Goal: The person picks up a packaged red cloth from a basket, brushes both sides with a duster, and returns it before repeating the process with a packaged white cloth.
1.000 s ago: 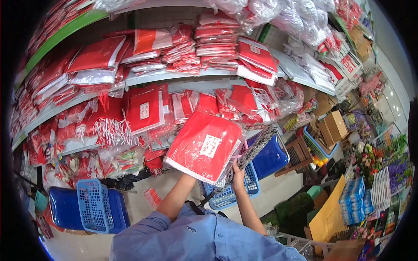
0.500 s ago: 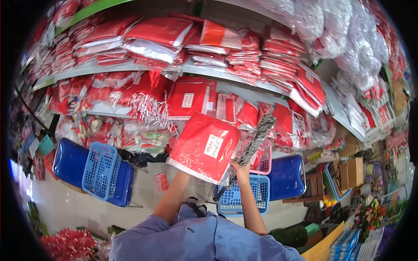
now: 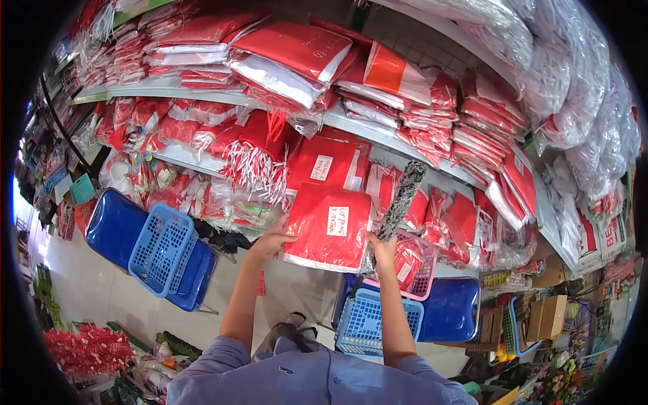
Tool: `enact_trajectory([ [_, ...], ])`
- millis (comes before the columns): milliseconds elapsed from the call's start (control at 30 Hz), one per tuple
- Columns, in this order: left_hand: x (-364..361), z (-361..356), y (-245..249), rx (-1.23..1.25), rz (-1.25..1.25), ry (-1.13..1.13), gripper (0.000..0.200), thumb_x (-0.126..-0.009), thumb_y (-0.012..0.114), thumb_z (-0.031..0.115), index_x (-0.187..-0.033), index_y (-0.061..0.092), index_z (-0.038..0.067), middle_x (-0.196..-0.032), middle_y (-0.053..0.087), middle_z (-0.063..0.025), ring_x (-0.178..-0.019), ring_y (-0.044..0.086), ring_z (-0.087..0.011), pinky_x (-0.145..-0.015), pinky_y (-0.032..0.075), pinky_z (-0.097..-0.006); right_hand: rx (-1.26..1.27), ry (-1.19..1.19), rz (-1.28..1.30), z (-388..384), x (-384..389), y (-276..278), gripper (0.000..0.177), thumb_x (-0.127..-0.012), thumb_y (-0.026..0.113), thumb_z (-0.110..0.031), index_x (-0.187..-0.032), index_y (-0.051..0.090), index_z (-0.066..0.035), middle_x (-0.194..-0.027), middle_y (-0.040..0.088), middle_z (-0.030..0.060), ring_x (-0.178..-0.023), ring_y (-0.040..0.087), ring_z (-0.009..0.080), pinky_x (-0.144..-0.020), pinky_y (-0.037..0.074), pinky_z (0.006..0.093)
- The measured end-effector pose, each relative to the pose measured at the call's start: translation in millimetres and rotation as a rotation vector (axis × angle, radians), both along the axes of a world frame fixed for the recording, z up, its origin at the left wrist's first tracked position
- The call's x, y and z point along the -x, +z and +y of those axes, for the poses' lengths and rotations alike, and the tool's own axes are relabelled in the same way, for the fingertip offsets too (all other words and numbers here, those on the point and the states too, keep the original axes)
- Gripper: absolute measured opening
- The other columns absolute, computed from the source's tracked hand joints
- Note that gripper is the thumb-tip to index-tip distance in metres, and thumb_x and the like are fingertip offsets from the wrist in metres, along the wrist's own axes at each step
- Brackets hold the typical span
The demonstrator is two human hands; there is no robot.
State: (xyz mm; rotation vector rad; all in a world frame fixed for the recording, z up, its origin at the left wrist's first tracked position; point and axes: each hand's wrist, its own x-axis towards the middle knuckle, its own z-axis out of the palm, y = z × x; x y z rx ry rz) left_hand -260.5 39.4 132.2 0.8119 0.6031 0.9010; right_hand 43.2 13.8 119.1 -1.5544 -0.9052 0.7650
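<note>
A plastic-wrapped packet of folded red cloth point(image 3: 312, 233) with a handwritten white label is held in front of the shelves. At its left edge my left hand point(image 3: 271, 243) is closed, with the thumb on top. My right hand point(image 3: 384, 252) is closed round a grey fluffy duster point(image 3: 403, 192) and touches the packet's right edge. The duster stands tilted, its fluffy end up and its thin lower end hanging over a blue basket point(image 3: 378, 316). Just behind the held packet, another labelled red packet point(image 3: 324, 165) lies on the middle shelf.
Stacked red-and-white packets point(image 3: 293, 50) fill the upper shelf. Clear plastic bundles point(image 3: 574, 81) hang at the upper right. A pink basket point(image 3: 425, 273) sits by the blue one, near a blue chair point(image 3: 451, 309). Another blue basket point(image 3: 162, 250) rests on blue chairs at left.
The held packet has turned more level, and my left hand has come from beneath it to its left edge. The duster stays in my right hand. The view has shifted closer to the shelves.
</note>
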Motion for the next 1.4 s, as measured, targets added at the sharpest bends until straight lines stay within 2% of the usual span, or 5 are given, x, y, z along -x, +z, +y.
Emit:
enact_trajectory([
  [333, -28, 176, -37, -0.442, 0.372, 0.417, 0.081, -0.074, 0.063, -0.002, -0.142, 0.020, 0.007, -0.143, 0.027, -0.0177, -0.131, 0.028, -0.0256, -0.107, 0.025, -0.0351, -0.153, 0.038, -0.167, 116, 9, 34, 0.036, -0.070, 0.072, -0.014, -0.095, 0.057, 0.006, -0.088, 0.064, 0.0162, -0.078, 0.060, 0.0246, -0.072, 0.046, 0.0358],
  [500, -67, 206, -77, -0.621, 1.406, -0.069, 0.095, -0.060, 0.072, 0.056, -0.140, 0.027, 0.032, -0.149, 0.007, -0.0186, -0.134, 0.009, -0.0446, -0.104, 0.013, -0.0622, -0.204, -0.098, -0.343, 86, 25, 22, 0.033, -0.071, 0.069, -0.014, -0.095, 0.058, 0.006, -0.090, 0.063, 0.0215, -0.083, 0.061, 0.0340, -0.075, 0.045, 0.0394],
  [867, -77, 189, -80, -0.532, 0.992, 0.293, 0.069, -0.072, 0.067, 0.047, -0.134, 0.040, 0.031, -0.145, 0.021, -0.0210, -0.137, 0.006, -0.0385, -0.103, 0.008, -0.0626, 0.096, 0.032, 0.020, -55, -32, -5, 0.018, -0.075, 0.071, -0.016, -0.073, 0.060, -0.002, -0.055, 0.053, 0.0018, -0.046, 0.049, 0.0098, -0.042, 0.038, 0.0276],
  [1000, -86, 138, -29, -0.424, 0.322, 0.383, 0.043, -0.087, 0.057, 0.026, -0.125, 0.049, 0.006, -0.126, 0.050, -0.0159, -0.117, 0.048, -0.0270, -0.101, 0.033, -0.0364, 0.167, -0.014, -0.015, -87, -78, 14, 0.016, -0.073, 0.071, -0.013, -0.075, 0.059, -0.004, -0.057, 0.053, 0.0007, -0.049, 0.050, 0.0098, -0.045, 0.039, 0.0264],
  [1400, -184, 31, 79, -0.208, -0.005, -0.131, 0.016, -0.093, 0.047, 0.018, -0.102, 0.053, 0.007, -0.105, 0.058, -0.0055, -0.098, 0.056, -0.0134, -0.086, 0.045, -0.0299, -0.015, -0.202, 0.107, -165, -138, 108, 0.040, -0.069, 0.069, -0.010, -0.104, 0.051, 0.000, -0.087, 0.057, 0.0035, -0.075, 0.053, 0.0116, -0.067, 0.044, 0.0270],
])
